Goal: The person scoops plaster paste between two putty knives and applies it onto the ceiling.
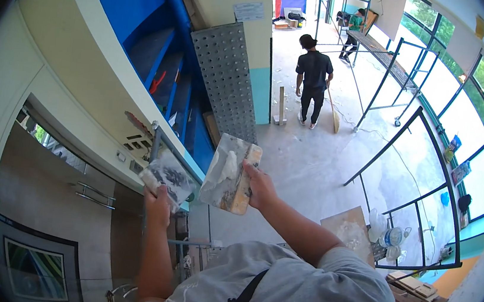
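Note:
My right hand (260,189) grips the worn, pale edge of a wide putty scraper (215,175), whose grey blade carries a thick white lump of putty (229,166). To its left, my left hand (158,202) is closed on the near edge of a second, smaller putty scraper (177,180), smeared white and dark grey. The two tools are held up side by side, a small gap apart. Some fingers of both hands are hidden by the tools.
Metal railing (155,141) is close beside my left tool. A dotted metal plank (227,69) leans by blue shelves (156,64). Below lies a dusty board (352,232) with plastic bottles (392,235). A person with a broom (314,70) stands ahead; scaffolding (390,78) is to the right.

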A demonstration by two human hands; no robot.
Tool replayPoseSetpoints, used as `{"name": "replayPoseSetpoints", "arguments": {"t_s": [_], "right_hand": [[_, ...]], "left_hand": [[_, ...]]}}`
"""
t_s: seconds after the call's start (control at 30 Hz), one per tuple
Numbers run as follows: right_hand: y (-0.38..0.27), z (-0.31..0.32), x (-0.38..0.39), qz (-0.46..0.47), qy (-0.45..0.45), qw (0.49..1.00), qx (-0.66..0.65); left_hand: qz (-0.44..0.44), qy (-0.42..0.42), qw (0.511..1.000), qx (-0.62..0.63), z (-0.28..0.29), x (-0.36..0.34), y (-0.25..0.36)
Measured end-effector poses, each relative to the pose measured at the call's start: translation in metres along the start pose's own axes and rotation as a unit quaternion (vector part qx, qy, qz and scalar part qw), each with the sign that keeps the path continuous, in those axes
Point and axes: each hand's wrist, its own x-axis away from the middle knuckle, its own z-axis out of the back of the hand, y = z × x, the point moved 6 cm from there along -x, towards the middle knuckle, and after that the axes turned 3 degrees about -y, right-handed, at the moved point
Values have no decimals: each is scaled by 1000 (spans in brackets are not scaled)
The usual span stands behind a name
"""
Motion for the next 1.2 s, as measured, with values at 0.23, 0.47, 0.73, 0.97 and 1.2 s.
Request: {"name": "replayPoseSetpoints", "arguments": {"t_s": [0.23, 0.47, 0.73, 0.97, 1.2], "right_hand": [[20, 0, -10, -14, 55, 998, -14], [17, -15, -1, 26, 71, 994, 82], [12, -32, 8, 76, -33, 996, 35], [19, -6, 5, 173, -6, 965, 196], [-3, -35, 27, 282, -26, 917, 280]], "left_hand": [[-143, -102, 929, -326, -42, 73, 52], [-397, -141, 859, -291, -30, 69, 39], [-146, -100, 913, -367, 29, 51, -47], [36, 20, 998, 42, 64, 25, -46], [-30, -56, 990, -129, 21, 36, 73]]}}
